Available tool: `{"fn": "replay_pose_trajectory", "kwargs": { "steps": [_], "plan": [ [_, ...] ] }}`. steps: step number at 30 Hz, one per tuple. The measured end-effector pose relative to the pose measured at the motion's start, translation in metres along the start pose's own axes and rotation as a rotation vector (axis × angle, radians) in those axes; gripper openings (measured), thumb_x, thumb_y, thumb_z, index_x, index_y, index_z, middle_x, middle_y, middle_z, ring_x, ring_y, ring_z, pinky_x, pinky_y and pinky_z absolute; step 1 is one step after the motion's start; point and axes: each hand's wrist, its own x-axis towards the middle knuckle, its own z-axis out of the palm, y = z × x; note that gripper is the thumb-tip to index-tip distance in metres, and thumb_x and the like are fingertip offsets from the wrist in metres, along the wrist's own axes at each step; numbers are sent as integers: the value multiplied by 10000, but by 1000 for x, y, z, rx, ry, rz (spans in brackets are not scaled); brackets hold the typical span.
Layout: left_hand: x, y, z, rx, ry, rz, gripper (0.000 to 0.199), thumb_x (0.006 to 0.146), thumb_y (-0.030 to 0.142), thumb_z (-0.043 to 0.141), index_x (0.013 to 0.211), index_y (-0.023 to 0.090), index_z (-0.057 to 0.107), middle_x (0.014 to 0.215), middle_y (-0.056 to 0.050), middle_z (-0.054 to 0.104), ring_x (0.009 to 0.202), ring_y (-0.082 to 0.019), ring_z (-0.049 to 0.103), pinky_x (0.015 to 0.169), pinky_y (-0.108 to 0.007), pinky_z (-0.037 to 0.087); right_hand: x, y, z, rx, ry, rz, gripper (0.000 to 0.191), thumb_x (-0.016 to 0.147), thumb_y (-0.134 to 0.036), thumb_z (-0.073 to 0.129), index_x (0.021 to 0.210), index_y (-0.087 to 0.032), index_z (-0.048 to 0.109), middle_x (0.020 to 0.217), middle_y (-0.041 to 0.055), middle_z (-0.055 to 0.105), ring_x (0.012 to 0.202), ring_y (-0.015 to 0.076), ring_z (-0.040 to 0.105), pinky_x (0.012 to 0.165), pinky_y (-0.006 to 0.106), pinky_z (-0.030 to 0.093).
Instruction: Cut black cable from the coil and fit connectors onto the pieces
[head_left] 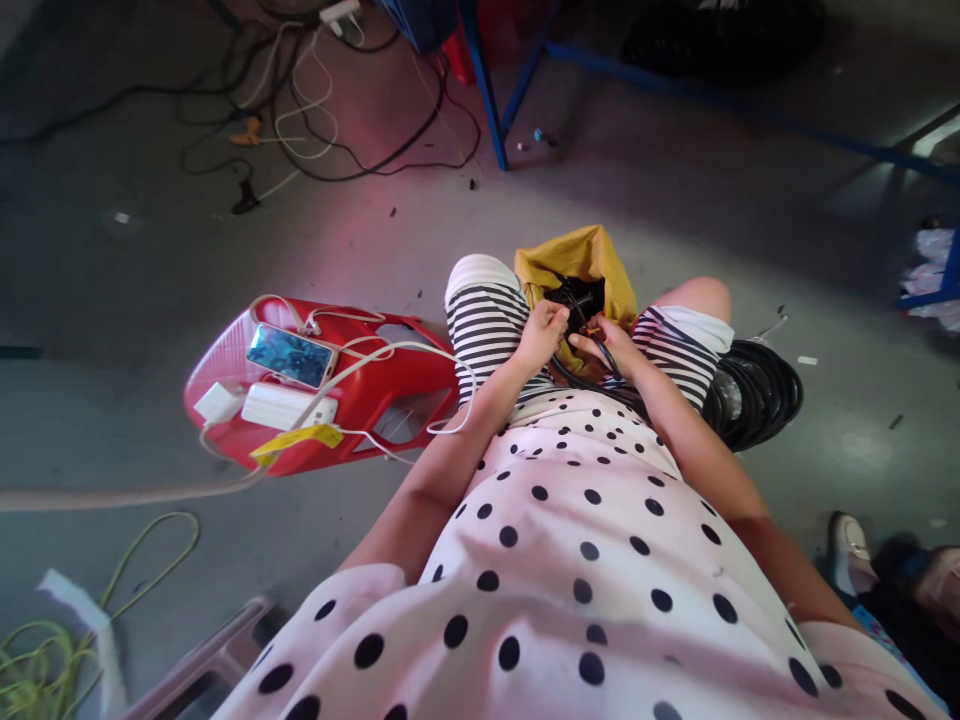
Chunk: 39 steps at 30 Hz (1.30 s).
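Both of my hands are close together over a yellow cloth bag [616, 272] between my knees, which has black pieces inside. My left hand [541, 335] is closed in a pinch at a thin black cable end [579, 303], whose exact shape is too small to tell. In my right hand [613, 350] is a small orange-handled tool [592, 328], which looks like pliers or snips, its tip pointing towards my left fingertips. A thicker black cable [574, 378] runs across my lap and passes by my right fingers.
A red plastic stool [360, 380] at my left carries a phone [291, 355], a white power bank [289, 406] and a charger [220, 402]. Coiled black cable [757, 395] lies at my right. Tangled cords [300, 110], a blue metal frame [487, 90] and another person's shoe [851, 550] are around.
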Motion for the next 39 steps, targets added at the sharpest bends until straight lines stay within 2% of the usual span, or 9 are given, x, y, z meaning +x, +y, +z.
{"fn": "replay_pose_trajectory", "kwargs": {
  "steps": [5, 11, 14, 18, 23, 25, 30, 33, 39],
  "plan": [
    [-2, 1, 2, -37, 19, -29, 262, 1173, 192, 734, 999, 232, 543, 649, 119, 453, 519, -52, 346, 547, -190, 270, 0, 0, 0, 5, 13, 16, 589, 810, -703, 1001, 1003, -273, 648, 840, -17, 714, 781, 216, 642, 747, 359, 516],
    [1, -1, 1, -46, 10, -18, 282, 1052, 177, 872, 938, 216, 617, 637, 101, 483, 543, -59, 372, 558, -193, 258, 1, 0, 0, 29, -3, 16, 595, 814, -709, 1021, 1006, -273, 665, 850, -3, 710, 809, 228, 659, 726, 353, 542],
    [5, -1, -2, -3, -53, -6, 270, 998, 152, 891, 902, 209, 646, 641, 92, 512, 561, -69, 416, 571, -200, 290, 3, 0, -3, 15, -20, -21, 611, 819, -723, 1018, 1019, -270, 660, 874, 2, 718, 846, 233, 671, 758, 355, 550],
    [9, 3, -8, 93, -165, 18, 184, 995, 115, 838, 900, 183, 697, 639, 78, 547, 582, -74, 422, 585, -200, 309, 7, 1, -10, -117, -7, -31, 635, 788, -743, 1029, 957, -264, 649, 850, 9, 722, 837, 237, 653, 771, 367, 525],
    [15, 6, -13, 164, -187, 9, 202, 999, 118, 824, 884, 189, 674, 620, 83, 494, 552, -67, 349, 561, -204, 254, 9, 12, -8, -184, 44, -15, 702, 747, -818, 1013, 823, -270, 581, 717, -9, 631, 727, 213, 580, 698, 366, 451],
    [18, 6, -15, 185, -210, 1, 204, 996, 129, 827, 879, 193, 673, 605, 86, 472, 539, -68, 326, 549, -203, 226, 8, 16, -7, -160, 51, -6, 719, 714, -825, 1028, 848, -269, 592, 725, -15, 639, 728, 210, 586, 694, 361, 451],
    [22, 8, -18, 234, -325, -67, 264, 989, 113, 837, 801, 179, 663, 600, 65, 492, 515, -56, 342, 526, -197, 218, 12, 18, -9, -80, 19, 45, 749, 681, -724, 1088, 1090, -268, 656, 855, -15, 717, 783, 217, 649, 741, 363, 521],
    [26, 9, -17, 209, -299, -118, 273, 1026, 112, 810, 806, 179, 663, 599, 67, 475, 487, -48, 322, 507, -186, 193, 19, 18, -11, -110, 36, 53, 730, 666, -725, 1091, 1000, -274, 625, 837, -16, 704, 773, 215, 642, 746, 374, 526],
    [37, -1, -12, 14, -228, -206, 343, 1000, 185, 916, 827, 192, 620, 605, 75, 503, 455, -21, 310, 482, -144, 187, 32, 26, -6, -103, 106, 17, 778, 640, -841, 1047, 879, -297, 544, 700, -46, 604, 687, 202, 576, 639, 350, 452]
  ]
}}
